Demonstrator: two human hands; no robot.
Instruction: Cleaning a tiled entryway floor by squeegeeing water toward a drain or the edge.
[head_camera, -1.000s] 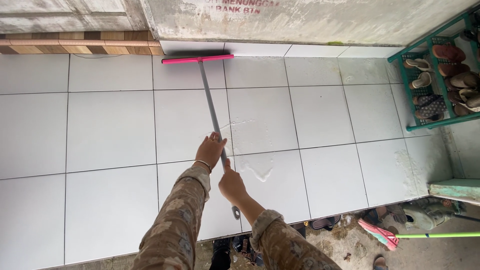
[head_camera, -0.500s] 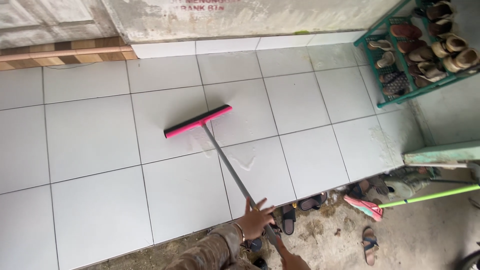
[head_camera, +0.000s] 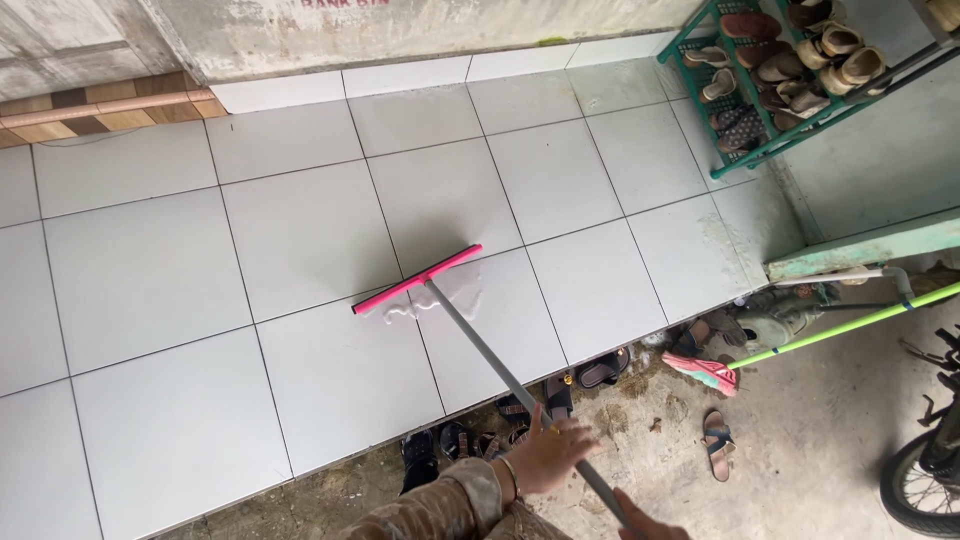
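Note:
A floor squeegee with a pink blade (head_camera: 417, 279) rests on the white tiled floor (head_camera: 180, 280), and a little water and foam lies just in front of the blade. Its grey handle (head_camera: 490, 358) runs down to the right toward me. My left hand (head_camera: 552, 455), with a bracelet on the wrist and a patterned sleeve, is wrapped around the handle. My right hand (head_camera: 648, 526) grips the handle's end, and only part of it shows at the bottom edge.
The tiled platform ends in a step edge (head_camera: 470, 405), with sandals (head_camera: 520, 415) and a pink shoe (head_camera: 700, 372) on the concrete ground below. A green shoe rack (head_camera: 745, 70) stands top right. A green pole (head_camera: 840, 327) and a bicycle wheel (head_camera: 915, 485) are at right.
The squeegee blade has been pulled from the far wall across the tiles toward the step edge, pushing water along. My hands and my view have moved back and to the right.

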